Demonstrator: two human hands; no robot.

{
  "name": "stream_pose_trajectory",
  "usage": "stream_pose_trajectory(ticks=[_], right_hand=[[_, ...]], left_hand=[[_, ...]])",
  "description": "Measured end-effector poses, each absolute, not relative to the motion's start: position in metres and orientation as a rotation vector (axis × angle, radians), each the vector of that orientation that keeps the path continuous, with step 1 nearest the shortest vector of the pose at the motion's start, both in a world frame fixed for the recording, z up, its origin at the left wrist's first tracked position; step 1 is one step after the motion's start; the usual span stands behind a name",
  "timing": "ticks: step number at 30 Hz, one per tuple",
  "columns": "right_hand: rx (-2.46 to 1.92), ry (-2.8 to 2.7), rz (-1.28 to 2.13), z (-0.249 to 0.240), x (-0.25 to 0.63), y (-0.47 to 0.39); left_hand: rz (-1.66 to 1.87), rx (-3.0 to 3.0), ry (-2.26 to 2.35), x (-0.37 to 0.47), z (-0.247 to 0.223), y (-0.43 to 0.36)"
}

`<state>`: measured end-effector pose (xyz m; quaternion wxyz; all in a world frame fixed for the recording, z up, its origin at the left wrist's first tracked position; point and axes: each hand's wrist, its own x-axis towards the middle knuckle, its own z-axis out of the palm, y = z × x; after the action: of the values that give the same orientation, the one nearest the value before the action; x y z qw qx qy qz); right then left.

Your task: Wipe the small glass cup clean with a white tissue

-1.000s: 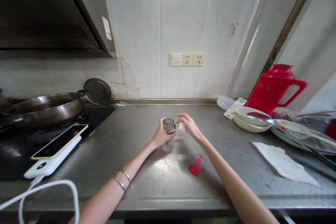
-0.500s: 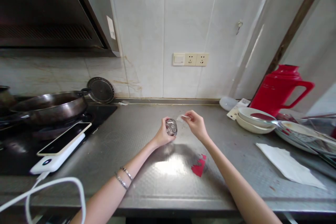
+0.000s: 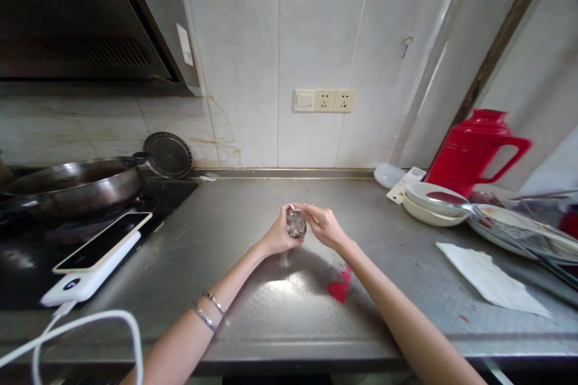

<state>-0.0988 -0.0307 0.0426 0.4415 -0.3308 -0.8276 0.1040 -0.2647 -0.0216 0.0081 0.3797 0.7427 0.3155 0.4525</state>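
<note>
My left hand (image 3: 280,232) is wrapped round a small clear glass (image 3: 297,225), its patterned round end turned toward me. A white scrap of tissue (image 3: 292,207) shows at the glass's upper edge. My right hand (image 3: 324,224) has its fingers pinched together at the upper right of the glass, against the tissue; most of the scrap is hidden by the fingers. Both hands are above the steel counter (image 3: 235,216). Below them lies a torn red piece (image 3: 339,286), close to my right forearm.
On the left, a pan (image 3: 76,183) sits on the stove near a phone (image 3: 103,242) on a white power bank (image 3: 93,271) with a cable. At right are stacked bowls (image 3: 436,213), a red thermos (image 3: 474,144), a plate (image 3: 492,228) and a folded paper towel (image 3: 487,277).
My right hand has moved left with the tissue, from beside the glass to against its upper edge. My left hand still holds the glass. The view has shifted slightly.
</note>
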Motion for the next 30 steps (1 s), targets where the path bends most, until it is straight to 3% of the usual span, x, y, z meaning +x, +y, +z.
stream_pose_trajectory(ticks=[11,15,21,30], right_hand=[[-0.502,-2.255,-0.144,0.034,-0.116,-0.045],[-0.478,-2.183,-0.066,0.034,-0.119,-0.047],[-0.796,-1.742,0.075,0.045,-0.100,-0.032],[-0.771,-1.872,0.210,0.035,-0.106,-0.037]], left_hand=[[1.228,1.780,0.832,-0.276,0.007,-0.010],[1.211,1.772,0.831,-0.281,0.009,-0.008],[1.175,1.872,0.826,-0.274,0.011,-0.015],[1.193,1.859,0.745,-0.265,0.007,-0.018]])
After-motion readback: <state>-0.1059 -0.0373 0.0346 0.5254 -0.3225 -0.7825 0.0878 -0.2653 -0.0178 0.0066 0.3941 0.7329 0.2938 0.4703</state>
